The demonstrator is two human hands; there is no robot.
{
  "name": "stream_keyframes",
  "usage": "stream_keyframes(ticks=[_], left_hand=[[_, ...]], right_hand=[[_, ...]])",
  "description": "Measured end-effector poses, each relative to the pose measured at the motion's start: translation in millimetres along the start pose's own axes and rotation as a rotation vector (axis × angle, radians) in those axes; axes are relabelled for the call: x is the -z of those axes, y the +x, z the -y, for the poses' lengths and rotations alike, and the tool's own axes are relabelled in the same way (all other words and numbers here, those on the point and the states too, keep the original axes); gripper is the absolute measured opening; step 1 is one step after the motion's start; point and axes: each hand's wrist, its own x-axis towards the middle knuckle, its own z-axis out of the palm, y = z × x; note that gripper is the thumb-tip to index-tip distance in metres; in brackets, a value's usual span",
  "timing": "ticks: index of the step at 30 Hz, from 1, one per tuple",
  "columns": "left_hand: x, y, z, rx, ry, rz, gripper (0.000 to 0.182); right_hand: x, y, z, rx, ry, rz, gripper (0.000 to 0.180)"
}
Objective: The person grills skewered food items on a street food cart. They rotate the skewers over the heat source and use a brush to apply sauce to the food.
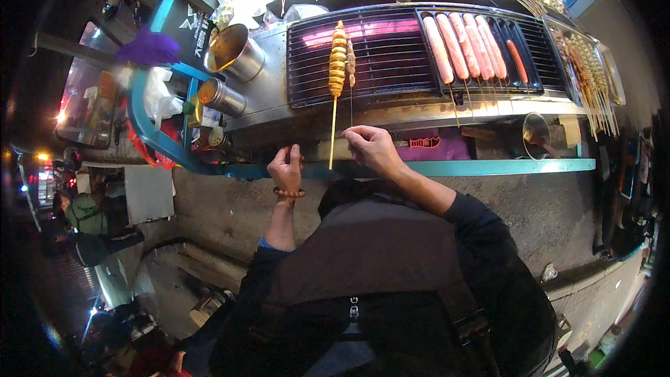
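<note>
A spiral potato skewer (337, 63) lies on the wire grill rack (387, 73), its long bamboo stick reaching past the front edge. Right beside it is a thinner skewer of what looks like meat (351, 65). My right hand (370, 147) pinches the lower end of that thin skewer between thumb and fingertips. To the left of the bamboo stick, apart from it, my left hand (286, 168) is raised with its fingers curled in. Nothing shows in the left hand, and its palm side is partly hidden. A beaded bracelet (289, 193) circles the left wrist.
Several pink sausages on sticks (466, 47) and a smaller red one (517, 61) fill a black grooved pan (533, 84). Left of the grill stand a steel sauce pot (250, 60) and a shaker (230, 98). A teal rail (502, 168) runs in front. Skewers fill a tray (586, 73) at right.
</note>
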Motion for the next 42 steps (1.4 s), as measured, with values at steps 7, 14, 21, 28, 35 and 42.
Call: stream_keyframes(ticks=[7,14,21,28,35,42], left_hand=[[0.0,-0.1,-2.7,0.009,0.041,-0.018,0.036],[0.2,0.0,-3.0,0.03,0.062,-0.009,0.034],[0.4,0.5,3.5,0.028,0.011,-0.005,0.029],[-1.0,-2.4,1.6,-0.03,0.118,-0.038,0.026],[-3.7,0.9,9.4,0.009,0.069,-0.051,0.027],[-4.9,-0.4,10.7,-0.028,0.064,-0.063,0.027]], right_hand=[[2.7,-1.0,1.1,-0.021,-0.012,-0.012,0.022],[5.0,1.3,-1.8,-0.03,0.013,0.014,0.023],[17.0,-17.3,7.8,-0.06,-0.005,0.037,0.023],[37.7,-57.5,48.0,0.194,-0.274,0.096,0.02],[50.7,-78.0,83.4,0.387,-0.47,0.082,0.017],[58.2,-84.0,91.2,0.427,-0.435,0.058,0.016]])
